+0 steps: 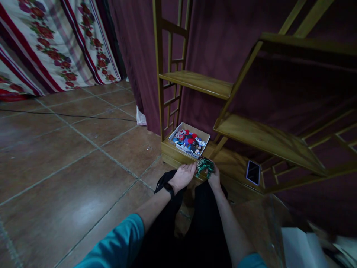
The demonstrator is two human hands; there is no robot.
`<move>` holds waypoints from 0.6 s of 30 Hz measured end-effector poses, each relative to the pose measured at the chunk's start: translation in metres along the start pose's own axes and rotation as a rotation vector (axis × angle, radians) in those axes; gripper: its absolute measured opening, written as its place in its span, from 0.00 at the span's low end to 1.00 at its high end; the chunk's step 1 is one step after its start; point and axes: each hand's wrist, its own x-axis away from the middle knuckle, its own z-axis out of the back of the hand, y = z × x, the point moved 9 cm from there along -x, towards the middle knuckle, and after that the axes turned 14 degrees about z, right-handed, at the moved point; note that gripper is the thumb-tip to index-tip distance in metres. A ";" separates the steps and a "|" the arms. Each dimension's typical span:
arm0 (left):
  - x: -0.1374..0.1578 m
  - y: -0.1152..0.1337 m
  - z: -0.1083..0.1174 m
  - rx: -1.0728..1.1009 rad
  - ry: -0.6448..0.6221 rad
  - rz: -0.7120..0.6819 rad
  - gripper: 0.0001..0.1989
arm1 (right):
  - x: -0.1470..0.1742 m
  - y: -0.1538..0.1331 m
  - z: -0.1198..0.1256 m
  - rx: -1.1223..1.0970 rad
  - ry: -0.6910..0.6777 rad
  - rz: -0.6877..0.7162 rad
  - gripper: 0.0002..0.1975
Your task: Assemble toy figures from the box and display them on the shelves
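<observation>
A shiny green toy figure (205,165), with leg-like parts hanging down and a dark reddish patch on top, is between my hands just in front of the box. My right hand (214,178) is closed around its right side. From the left, my left hand (184,176) reaches across, its fingers closed against the figure's left edge. The exact kind of figure is too small and dark to tell. Beyond it, an open white box (206,138) holds a jumble of small red, black, blue and white pieces.
The box rests on the bottom board of a wooden shelf unit (195,83), whose upper boards jut out at the right. A phone (253,172) lies on that board. A black cable (69,116) crosses the tiled floor (69,178). White papers (302,247) lie lower right.
</observation>
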 end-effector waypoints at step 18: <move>0.001 -0.044 -0.023 0.949 -0.109 0.507 0.16 | 0.001 -0.027 -0.021 0.577 -0.319 0.001 0.11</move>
